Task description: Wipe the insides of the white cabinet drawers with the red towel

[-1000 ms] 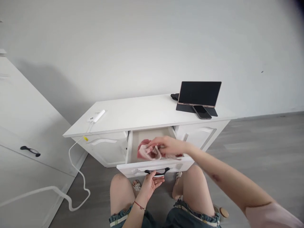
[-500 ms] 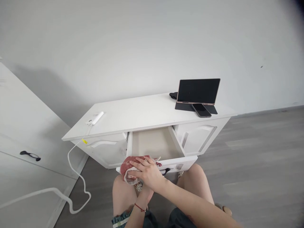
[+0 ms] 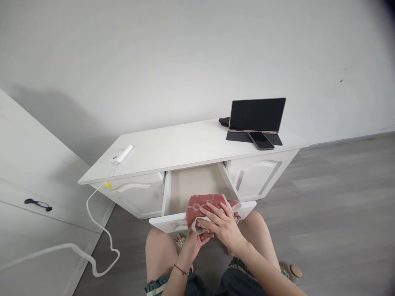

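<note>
A pinkish-red and white towel (image 3: 203, 204) is bunched over the front edge of a pulled-out white drawer (image 3: 173, 224). My right hand (image 3: 226, 231) lies over the towel from the right, its fingers spread across the cloth and pressing it. From below, my left hand (image 3: 197, 243) supports the towel; part of that hand is hidden by the cloth. Together the two hands hold the towel between them. The drawer's beige bottom (image 3: 197, 179) shows behind the cloth, and its handle is covered.
On the white cabinet top (image 3: 173, 144) stand a dark-screened tablet (image 3: 257, 116), a phone (image 3: 261, 140) and a white power bank (image 3: 121, 154). A white cable (image 3: 103, 228) hangs at the left, near a wardrobe door with a black handle (image 3: 38, 204). My knees flank the drawer.
Both hands and the towel have moved to the right along the drawer front. The towel now covers the drawer handle, and the front's left part is uncovered.
</note>
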Tool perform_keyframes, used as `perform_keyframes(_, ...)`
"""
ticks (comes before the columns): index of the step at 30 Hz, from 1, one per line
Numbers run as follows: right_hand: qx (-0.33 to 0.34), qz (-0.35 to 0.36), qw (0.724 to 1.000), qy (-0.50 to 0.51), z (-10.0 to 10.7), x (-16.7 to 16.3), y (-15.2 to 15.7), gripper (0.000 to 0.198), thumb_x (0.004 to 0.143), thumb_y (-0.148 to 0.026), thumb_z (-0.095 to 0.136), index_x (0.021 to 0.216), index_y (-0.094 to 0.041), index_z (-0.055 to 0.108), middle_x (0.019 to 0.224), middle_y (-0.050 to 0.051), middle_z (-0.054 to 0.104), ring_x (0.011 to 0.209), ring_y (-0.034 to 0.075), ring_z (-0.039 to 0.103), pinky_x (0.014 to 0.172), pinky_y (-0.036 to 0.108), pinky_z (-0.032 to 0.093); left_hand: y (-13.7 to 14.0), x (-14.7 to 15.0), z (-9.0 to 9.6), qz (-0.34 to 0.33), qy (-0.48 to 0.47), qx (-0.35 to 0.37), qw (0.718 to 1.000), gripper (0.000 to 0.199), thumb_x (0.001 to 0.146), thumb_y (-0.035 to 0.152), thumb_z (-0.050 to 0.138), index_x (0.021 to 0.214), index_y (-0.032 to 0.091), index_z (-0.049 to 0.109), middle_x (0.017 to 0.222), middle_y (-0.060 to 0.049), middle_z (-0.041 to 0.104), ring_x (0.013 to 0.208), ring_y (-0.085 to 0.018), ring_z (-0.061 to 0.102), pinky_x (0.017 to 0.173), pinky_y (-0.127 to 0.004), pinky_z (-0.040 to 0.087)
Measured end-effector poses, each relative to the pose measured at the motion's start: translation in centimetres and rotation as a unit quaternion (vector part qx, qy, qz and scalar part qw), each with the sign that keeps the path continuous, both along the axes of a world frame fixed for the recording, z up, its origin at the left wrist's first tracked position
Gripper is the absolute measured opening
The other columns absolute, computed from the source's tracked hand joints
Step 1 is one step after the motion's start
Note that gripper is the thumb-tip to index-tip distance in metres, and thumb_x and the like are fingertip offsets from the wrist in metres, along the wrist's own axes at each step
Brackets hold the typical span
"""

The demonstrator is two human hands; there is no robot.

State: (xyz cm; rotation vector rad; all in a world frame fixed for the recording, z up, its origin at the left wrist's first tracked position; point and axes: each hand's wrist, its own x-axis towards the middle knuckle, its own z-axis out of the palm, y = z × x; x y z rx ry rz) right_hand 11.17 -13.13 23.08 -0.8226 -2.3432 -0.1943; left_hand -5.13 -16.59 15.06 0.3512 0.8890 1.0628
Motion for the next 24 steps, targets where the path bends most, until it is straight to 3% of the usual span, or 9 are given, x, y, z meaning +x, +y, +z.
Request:
perform_keyframes(3,0.01,-0.022,1.0,-0.002,-0.2,2.1,-0.1,0.037,0.093,-0.017,0.048,0.122,-0.039,0.058,0.132,-0.003,0.058,0.129,0.019,0.043,0.11,0.044,0.016,0.2,-0.2,-0.2,0.0,-0.013,0.032,0.999,0.047,0.064,0.053,0.075,0.091,0.015,0.068,0.083,-0.013,0.074,0.078,-0.025,0.07,0.098,-0.048,0.041)
perform_keyframes(8,-0.008,-0.07,0.997,-0.001,-1.9,5.0,-1.0,0.042,0.09,-0.015,0.047,0.123,-0.039,0.057,0.129,0.001,0.06,0.121,0.022,0.048,0.11,0.048,0.011,0.2,-0.2,0.7,-0.004,0.008,-0.006,1.0,0.037,0.065,0.047,0.076,0.082,0.017,0.066,0.08,-0.012,0.075,0.075,-0.024,0.071,0.1,-0.047,0.039)
perform_keyframes(13,-0.005,-0.187,0.977,0.1,-4.4,5.6,-1.9,0.041,0.087,-0.011,0.045,0.107,-0.039,0.067,0.108,0.004,0.061,0.105,0.023,0.053,0.104,0.05,0.025,0.3,-0.2,0.6,-0.006,0.013,-0.022,1.0,0.039,0.064,0.048,0.077,0.078,0.016,0.06,0.082,-0.015,0.074,0.074,-0.024,0.071,0.102,-0.048,0.038)
perform_keyframes(17,0.01,-0.219,0.957,0.189,-6.6,4.3,-2.1,0.039,0.083,-0.006,0.044,0.094,-0.033,0.07,0.101,0.005,0.054,0.098,0.023,0.051,0.094,0.047,0.039,0.3,-0.2,0.5,-0.005,0.022,-0.02,1.0,0.039,0.066,0.049,0.076,0.079,0.014,0.062,0.083,-0.016,0.074,0.074,-0.024,0.071,0.098,-0.046,0.041)
perform_keyframes(24,-0.098,-0.325,0.895,0.288,-10.5,2.4,-2.9,0.034,0.077,-0.009,0.039,0.103,-0.02,0.056,0.107,0.013,0.045,0.097,0.029,0.051,0.072,0.042,0.049,0.2,-0.1,0.7,0.015,0.032,-0.033,0.999,0.042,0.063,0.048,0.078,0.081,0.013,0.063,0.08,-0.015,0.074,0.071,-0.024,0.071,0.083,-0.038,0.049)
